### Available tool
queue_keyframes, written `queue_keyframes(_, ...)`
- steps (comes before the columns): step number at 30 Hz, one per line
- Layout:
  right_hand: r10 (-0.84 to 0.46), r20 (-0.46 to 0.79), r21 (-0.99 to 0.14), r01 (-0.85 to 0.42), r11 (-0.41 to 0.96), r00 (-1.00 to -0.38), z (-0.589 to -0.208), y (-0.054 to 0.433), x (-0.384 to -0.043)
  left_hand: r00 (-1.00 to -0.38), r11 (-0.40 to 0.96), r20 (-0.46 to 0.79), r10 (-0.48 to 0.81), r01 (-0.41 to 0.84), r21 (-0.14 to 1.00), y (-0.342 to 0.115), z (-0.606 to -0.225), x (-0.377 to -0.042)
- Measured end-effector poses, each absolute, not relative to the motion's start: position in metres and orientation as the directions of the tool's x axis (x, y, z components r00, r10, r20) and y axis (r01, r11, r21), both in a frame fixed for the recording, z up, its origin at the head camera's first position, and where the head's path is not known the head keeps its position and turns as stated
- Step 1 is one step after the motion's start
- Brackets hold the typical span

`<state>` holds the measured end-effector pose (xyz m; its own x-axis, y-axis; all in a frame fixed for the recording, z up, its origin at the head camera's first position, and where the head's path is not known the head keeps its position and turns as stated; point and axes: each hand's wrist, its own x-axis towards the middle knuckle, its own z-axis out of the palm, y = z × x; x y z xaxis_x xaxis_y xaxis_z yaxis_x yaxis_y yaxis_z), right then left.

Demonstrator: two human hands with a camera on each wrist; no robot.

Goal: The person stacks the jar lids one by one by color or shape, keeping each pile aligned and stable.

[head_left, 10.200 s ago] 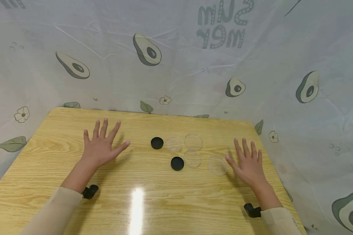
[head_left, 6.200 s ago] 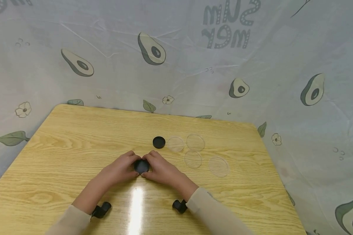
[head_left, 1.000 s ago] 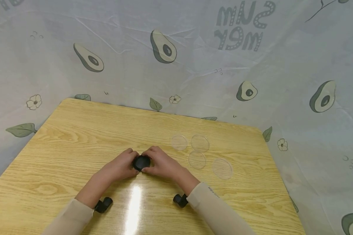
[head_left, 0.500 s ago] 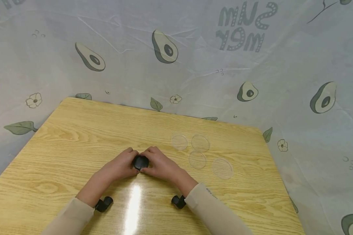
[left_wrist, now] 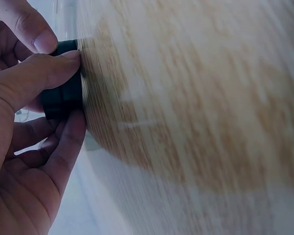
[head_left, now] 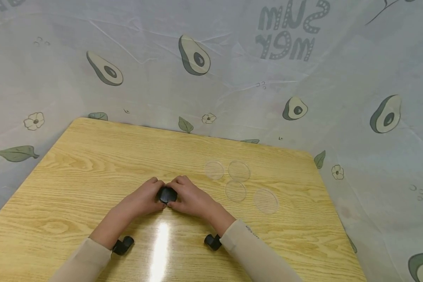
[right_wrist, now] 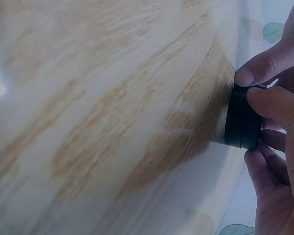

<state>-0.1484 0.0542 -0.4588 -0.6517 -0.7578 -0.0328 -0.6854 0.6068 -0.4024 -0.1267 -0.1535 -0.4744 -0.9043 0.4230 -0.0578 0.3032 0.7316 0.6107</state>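
Black cap (head_left: pixel 167 195): pinched by left hand (head_left: pixel 145 198) and right hand (head_left: pixel 190 197); inside hidden.
Clear discs (head_left: pixel 235 191): four, lying right.
Second cap: gone from its earlier far spot.

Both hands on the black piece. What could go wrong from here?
1. Left hand and right hand grip the black piece from opposite sides; uneven pressure might tilt it.
2. The clear disc nearest the right sleeve is faint against the table, so could get knocked.

beige sleeves (head_left: pixel 260 254), dk lettering (head_left: pixel 252 232) on r one; blk wrist cams (head_left: pixel 123 246).
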Motion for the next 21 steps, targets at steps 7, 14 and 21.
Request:
queue_keyframes(7, -0.756, -0.052, -0.4, -0.68, 0.614, -0.653, -0.4589, 0.0547, -0.148, -0.905, 0.731, -0.053, 0.421, 0.304, 0.611, -0.1532, -0.4746, -0.1266)
queue_keyframes(14, -0.756, -0.048, -0.407, -0.679, 0.611, -0.652, -0.4598, 0.0556, -0.1477, -0.904, 0.726, -0.037, 0.427, 0.318, 0.609, -0.1529, -0.4735, -0.1255)
queue_keyframes(21, -0.748, -0.036, -0.428, -0.666, 0.611, -0.663, -0.4611, 0.059, -0.1477, -0.904, 0.722, -0.041, 0.425, 0.311, 0.617, -0.1524, -0.4716, -0.1236)
